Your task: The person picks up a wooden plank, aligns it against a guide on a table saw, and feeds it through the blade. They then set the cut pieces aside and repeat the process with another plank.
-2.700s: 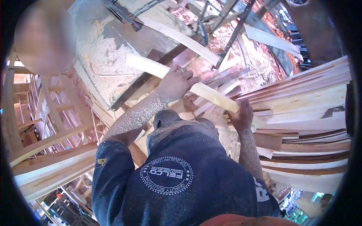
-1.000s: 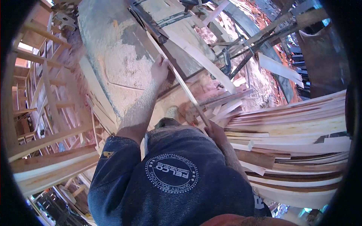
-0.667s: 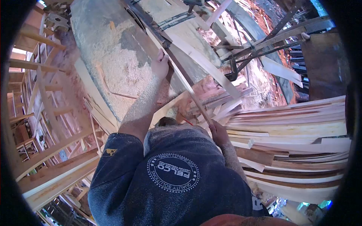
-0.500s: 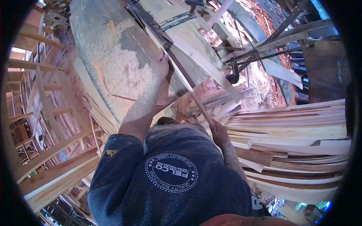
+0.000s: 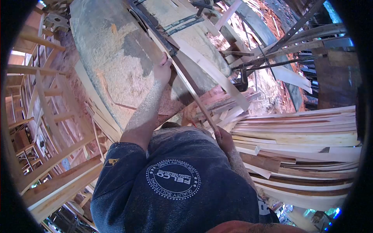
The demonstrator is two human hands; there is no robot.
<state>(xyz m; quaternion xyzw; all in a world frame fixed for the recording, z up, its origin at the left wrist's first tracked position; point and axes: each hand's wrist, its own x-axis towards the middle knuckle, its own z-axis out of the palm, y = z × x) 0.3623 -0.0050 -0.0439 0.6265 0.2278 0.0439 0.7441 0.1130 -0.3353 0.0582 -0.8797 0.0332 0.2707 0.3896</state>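
Note:
A long, narrow wooden strip point(image 5: 189, 83) runs slantwise from the dusty worktable down toward my body. My left hand point(image 5: 162, 70) is closed on its upper stretch, close to the dark metal rail point(image 5: 157, 29) on the table. Farther down, my right hand point(image 5: 224, 139) grips the near end, beside my right hip. Sawdust coats both forearms. The strip lies along the rail's left side, and its far end is hard to make out there. The worktable point(image 5: 89, 35) has a thick spread of sawdust point(image 5: 126, 73) left of my left hand.
A big stack of boards point(image 5: 299, 128) lies to my right. Wooden framing point(image 5: 46, 93) stands on the left. A pale board point(image 5: 213, 66) sticks out over the table's right edge, near a dark clamp point(image 5: 243, 79). Offcuts point(image 5: 225, 110) lie below it.
Both hands keep hold of the strip. My left hand has shifted very slightly down and left in view; the camera view has moved a little too.

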